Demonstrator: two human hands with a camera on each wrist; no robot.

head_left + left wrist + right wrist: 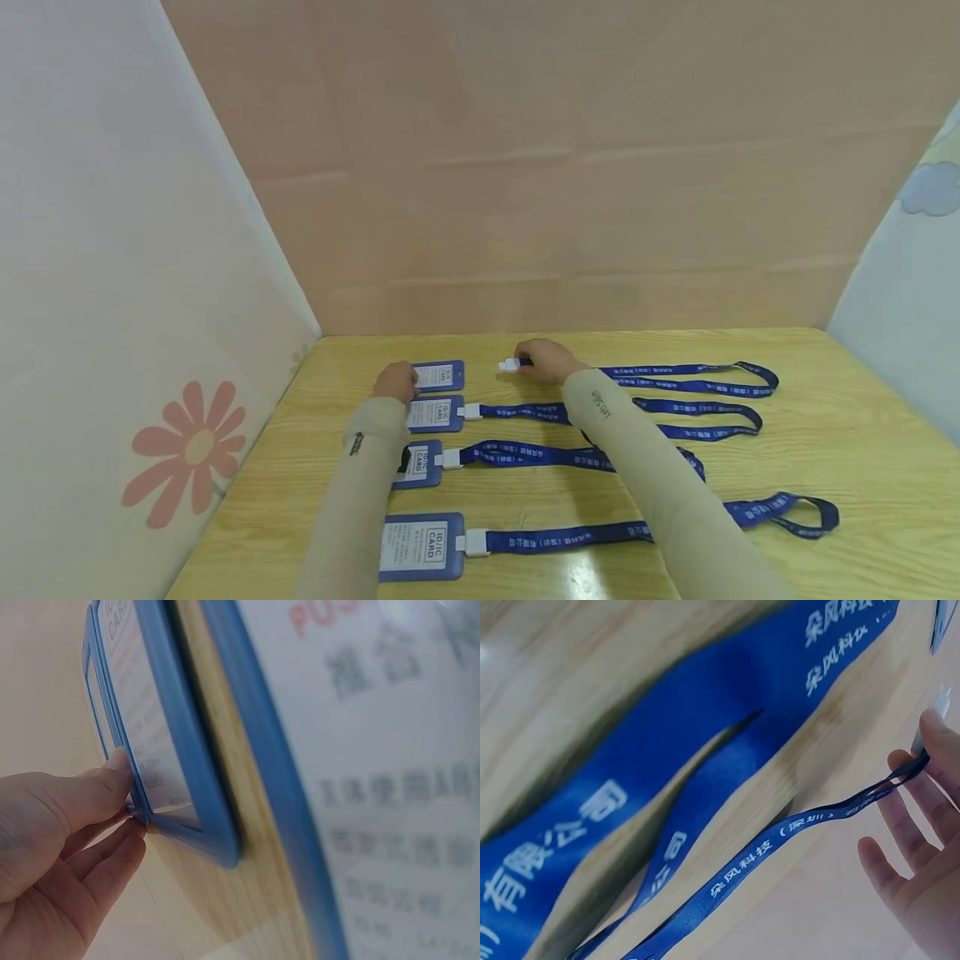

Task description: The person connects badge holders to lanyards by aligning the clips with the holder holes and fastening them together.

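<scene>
At the far row, my left hand [395,382] pinches the left edge of a blue ID card holder [442,376]. The left wrist view has the thumb and fingers at a corner of that holder [217,829]. My right hand [551,361] holds a blue lanyard [678,386] near its white plastic clip [510,365], which points left toward the holder. A gap separates clip and holder. In the right wrist view, thumb and fingers pinch the clip end [943,701], and the printed strap [739,874] trails away over the table.
Nearer on the wooden table [847,433] lie several card holders with lanyards attached: one holder [435,413] just below, another [431,467] partly behind the left sleeve, and the closest [454,570]. Their straps run right under the right forearm. A pinkish wall [562,167] stands behind.
</scene>
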